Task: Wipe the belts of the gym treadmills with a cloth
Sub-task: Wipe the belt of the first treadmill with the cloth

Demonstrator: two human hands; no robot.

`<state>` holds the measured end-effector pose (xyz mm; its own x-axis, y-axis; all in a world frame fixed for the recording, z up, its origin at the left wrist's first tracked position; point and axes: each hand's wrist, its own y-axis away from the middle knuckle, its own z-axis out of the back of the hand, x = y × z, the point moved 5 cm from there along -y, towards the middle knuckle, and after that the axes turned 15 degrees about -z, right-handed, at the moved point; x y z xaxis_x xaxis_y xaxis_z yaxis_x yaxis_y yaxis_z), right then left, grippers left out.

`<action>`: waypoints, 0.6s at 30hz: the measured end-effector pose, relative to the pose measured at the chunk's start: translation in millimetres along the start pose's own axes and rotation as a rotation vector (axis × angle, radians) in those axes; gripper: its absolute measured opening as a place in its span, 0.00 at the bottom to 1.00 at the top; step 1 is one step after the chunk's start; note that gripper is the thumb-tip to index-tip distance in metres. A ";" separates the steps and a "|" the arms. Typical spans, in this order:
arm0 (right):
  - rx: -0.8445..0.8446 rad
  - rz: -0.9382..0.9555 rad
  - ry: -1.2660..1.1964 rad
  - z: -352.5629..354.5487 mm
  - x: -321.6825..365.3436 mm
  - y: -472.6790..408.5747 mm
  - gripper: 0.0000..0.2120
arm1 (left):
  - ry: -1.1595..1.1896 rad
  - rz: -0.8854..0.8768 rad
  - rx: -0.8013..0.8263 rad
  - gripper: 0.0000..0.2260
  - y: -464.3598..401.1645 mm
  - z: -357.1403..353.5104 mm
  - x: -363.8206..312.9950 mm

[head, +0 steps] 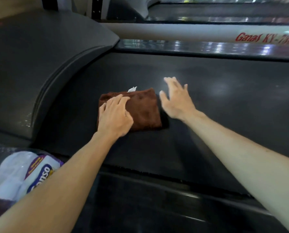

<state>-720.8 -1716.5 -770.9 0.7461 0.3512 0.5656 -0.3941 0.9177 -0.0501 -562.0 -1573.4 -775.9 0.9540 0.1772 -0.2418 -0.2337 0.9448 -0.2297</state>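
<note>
Left hand (pixel 114 116) presses flat on folded cloth (pixel 140 110) on belt (pixel 207 98); right hand (pixel 175 100) just beside cloth, fingers spread. Cloth looks soft, light; probably bunches, so press from top.

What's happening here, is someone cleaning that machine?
Yes. A person leans over a treadmill belt with a folded brown cloth lying on it. The left hand rests flat on the cloth, fingers straight. The right hand is open just beside the cloth, holding nothing; whether it touches the belt is unclear. A plastic pack of rolls sits at the near left edge.
</note>
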 end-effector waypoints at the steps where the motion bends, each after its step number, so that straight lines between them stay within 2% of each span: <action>1: 0.017 0.056 0.069 -6.2 15.0 5.0 0.28 | -0.011 0.037 0.034 0.25 1.8 -2.7 6.5; 4: 0.213 0.130 0.252 -36.0 46.0 18.5 0.29 | -0.013 0.092 0.246 0.27 2.9 -15.7 21.9; 7: 0.346 0.079 0.381 -60.0 44.8 24.2 0.30 | -0.059 0.067 0.331 0.28 -1.9 -20.9 28.6; 13: 0.289 0.087 0.494 -53.9 20.5 23.5 0.30 | -0.086 0.059 0.361 0.27 -9.3 -32.1 16.3; 18: 0.250 0.007 0.515 -20.2 -25.2 23.2 0.30 | -0.043 -0.019 0.340 0.27 -28.4 -49.1 -34.4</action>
<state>-737.9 -1700.3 -802.9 0.8837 0.4595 0.0891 -0.4680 0.8652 0.1798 -597.5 -1619.8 -807.3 0.9664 0.1635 -0.1985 -0.1470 0.9845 0.0956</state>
